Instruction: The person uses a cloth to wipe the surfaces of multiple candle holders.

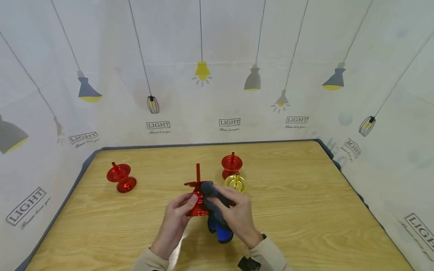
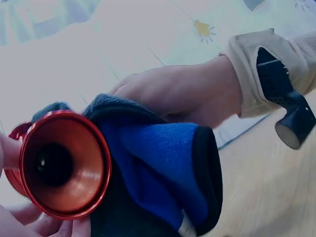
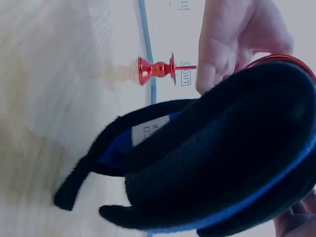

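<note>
I have the right hand (image 1: 239,212) pinching the cloth (image 1: 216,216) against the red holder (image 1: 199,205) above the table (image 1: 305,207); the left hand's (image 1: 175,217) fingers clamp the holder. Its long axis runs near upright in my head view, spike up, hollow base facing my left wrist camera. Beyond, a gold holder (image 1: 236,183), a left red one (image 1: 119,174) and a rear red one (image 1: 231,163) stand, spikes rising from their dishes.

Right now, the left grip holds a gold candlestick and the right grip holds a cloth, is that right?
Not quite: the candlestick in the left grip is red, not gold, as the head view shows; the right grip does hold a cloth.
</note>
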{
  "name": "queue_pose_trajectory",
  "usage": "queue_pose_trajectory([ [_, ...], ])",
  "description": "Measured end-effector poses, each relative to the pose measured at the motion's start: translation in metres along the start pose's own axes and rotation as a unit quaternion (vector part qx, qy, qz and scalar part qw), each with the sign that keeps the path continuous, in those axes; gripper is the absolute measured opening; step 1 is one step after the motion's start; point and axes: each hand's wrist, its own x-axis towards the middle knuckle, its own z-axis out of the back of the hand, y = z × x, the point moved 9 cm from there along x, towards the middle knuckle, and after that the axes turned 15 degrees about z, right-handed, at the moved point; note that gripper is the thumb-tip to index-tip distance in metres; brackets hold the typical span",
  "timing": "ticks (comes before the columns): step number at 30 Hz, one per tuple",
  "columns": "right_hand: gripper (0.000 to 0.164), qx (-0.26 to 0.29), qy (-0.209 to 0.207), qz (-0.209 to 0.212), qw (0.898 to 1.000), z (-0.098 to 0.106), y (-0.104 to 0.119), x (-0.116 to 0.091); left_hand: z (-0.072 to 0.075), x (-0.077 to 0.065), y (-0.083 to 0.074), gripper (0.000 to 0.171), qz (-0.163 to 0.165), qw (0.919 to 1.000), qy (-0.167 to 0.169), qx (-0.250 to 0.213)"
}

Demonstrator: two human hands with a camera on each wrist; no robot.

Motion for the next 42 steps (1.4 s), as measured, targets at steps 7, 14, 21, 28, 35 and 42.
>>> queue_pose_trajectory([
  [7, 0.031, -0.089, 0.035, 0.074, 0.993, -0.001, 0.020, 0.007, 0.002, -0.007, -0.009, 0.030, -0.038, 0.9913, -0.062, 0.110],
  [14, 0.034, -0.091, 0.036, 0.104, 0.990, -0.001, 0.032, 0.008, 0.000, -0.008, -0.010, 0.017, -0.031, 0.9948, -0.047, 0.084],
  [21, 0.032, 0.045, 0.010, 0.040, 0.998, 0.001, 0.014, 0.002, -0.003, -0.009, -0.004, 0.011, -0.002, 0.9993, 0.013, 0.034],
  [28, 0.031, 0.050, 0.004, 0.046, 0.998, 0.003, 0.012, -0.002, -0.002, -0.014, -0.007, 0.036, -0.013, 0.9971, -0.004, 0.075],
  [35, 0.038, -0.031, -0.020, 0.121, 0.992, 0.007, 0.031, -0.002, -0.006, -0.022, -0.018, 0.027, -0.066, 0.9846, -0.065, 0.149],
  [42, 0.036, -0.036, -0.009, 0.115, 0.993, 0.004, 0.029, -0.002, -0.002, -0.018, -0.015, 0.026, -0.051, 0.9879, -0.056, 0.135],
])
